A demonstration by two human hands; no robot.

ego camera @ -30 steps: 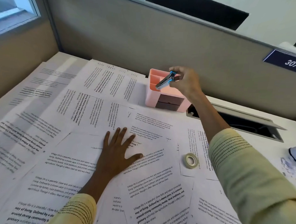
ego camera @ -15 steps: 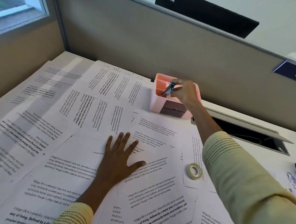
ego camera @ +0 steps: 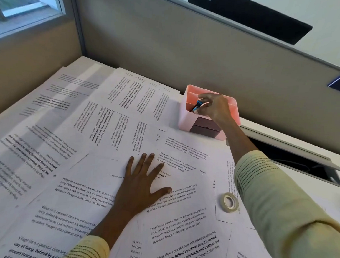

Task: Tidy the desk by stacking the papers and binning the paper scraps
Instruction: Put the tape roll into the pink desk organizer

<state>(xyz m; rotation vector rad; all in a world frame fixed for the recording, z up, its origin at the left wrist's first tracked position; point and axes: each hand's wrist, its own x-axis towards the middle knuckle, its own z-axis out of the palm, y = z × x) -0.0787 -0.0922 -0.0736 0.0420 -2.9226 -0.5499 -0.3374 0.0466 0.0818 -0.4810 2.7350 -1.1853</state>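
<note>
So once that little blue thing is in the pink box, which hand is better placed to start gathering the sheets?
Probably the left hand: it lies flat and open on the papers. The right hand is over the pink organizer, pinching the blue stapler.

Printed papers (ego camera: 99, 138) overlap loosely across the desk (ego camera: 261, 130), filling the left and lower parts of the frame. The left hand (ego camera: 142, 184) lies flat on them at lower centre, fingers spread. In the upper centre right, the right hand (ego camera: 212, 107) pinches a small blue and black stapler (ego camera: 196, 106) with its tip down inside a pink desk organizer (ego camera: 187, 114), which stands against the grey partition (ego camera: 168, 47). A roll of tape (ego camera: 229, 202) lies on the papers at lower right, just beside the right sleeve (ego camera: 278, 206). An open cable slot (ego camera: 291, 162) sits at right, a window (ego camera: 25, 6) at upper left.
</note>
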